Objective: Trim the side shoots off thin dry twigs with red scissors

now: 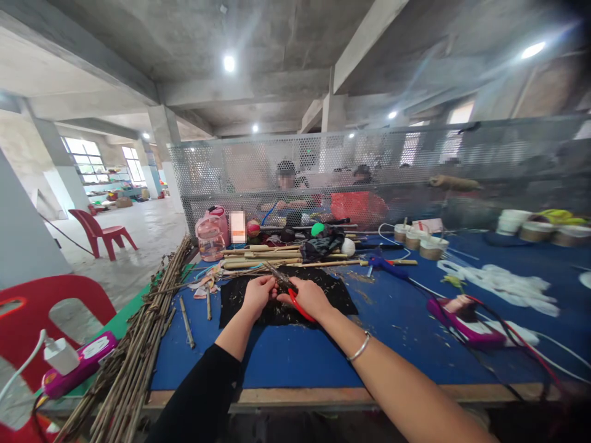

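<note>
Landmark: the black cloth (341,295), lying on the blue tabletop (277,363) with pale chips scattered over it.

Tool: your red-handled cutters (301,311) are above the middle of the cloth, metal end angled toward its far edge. Your right hand (311,299) is closed around the handles, one red loop showing below your palm. Your left hand (259,296) is at the metal end, fingertips drawn together; whether a small piece sits between them cannot be told, since the fingers cover that spot.

Surroundings: left of the cloth, a bundle of dry twigs (133,357); between bundle and cloth, a loose short stick (187,323). Beyond the far edge of the cloth, a row of pale sticks (258,252). Right of the cloth and toward its far side, a blue glue gun (390,269).

Handling (judged): the cutters should be rigid, with their weight toward the metal end; the red grips look smooth and may slip if your palm is damp. Best hold is well back on both handles, your fingers clear of the cutting edges. The cloth looks soft and light, likely to ruck if dragged; take it by a corner.
</note>
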